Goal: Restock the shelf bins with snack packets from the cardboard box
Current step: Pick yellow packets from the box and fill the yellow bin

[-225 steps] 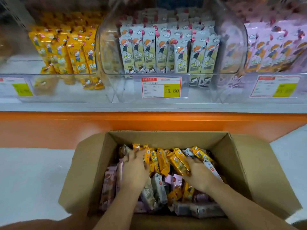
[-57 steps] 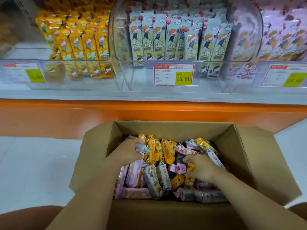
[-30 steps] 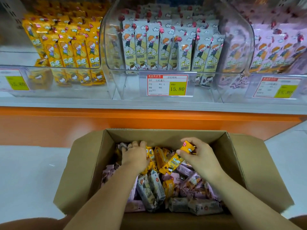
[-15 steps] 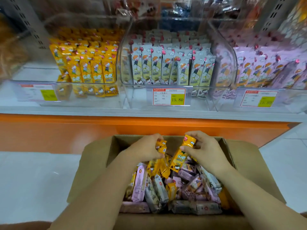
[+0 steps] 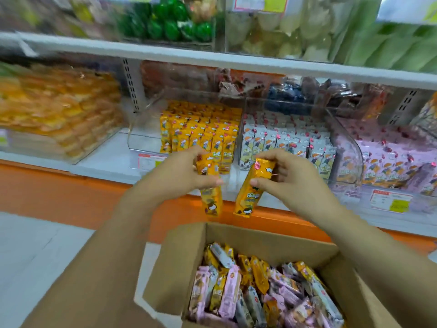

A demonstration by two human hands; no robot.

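My left hand [image 5: 182, 174] grips yellow snack packets [image 5: 211, 200] that hang down from its fingers. My right hand [image 5: 290, 183] pinches another yellow packet [image 5: 248, 197] by its top end. Both hands are raised above the cardboard box [image 5: 236, 242], in front of the shelf edge. The box holds a jumble of pink, yellow and grey packets [image 5: 260, 294]. Behind the hands, a clear bin of yellow packets [image 5: 201, 131] stands on the shelf, with a bin of grey-white packets [image 5: 288, 143] to its right and a bin of pink packets [image 5: 390, 162] further right.
An orange shelf base [image 5: 71, 192] runs under the white shelf board. A bin of orange-yellow wrapped goods [image 5: 59, 110] sits at the left. An upper shelf [image 5: 212, 55] carries green and pale items. Price tags [image 5: 390, 202] hang on the bin fronts. White floor [image 5: 35, 252] lies to the left.
Both hands have lifted out of the box with yellow packets and moved up toward the shelf bins. The view has tilted upward, showing the upper shelf.
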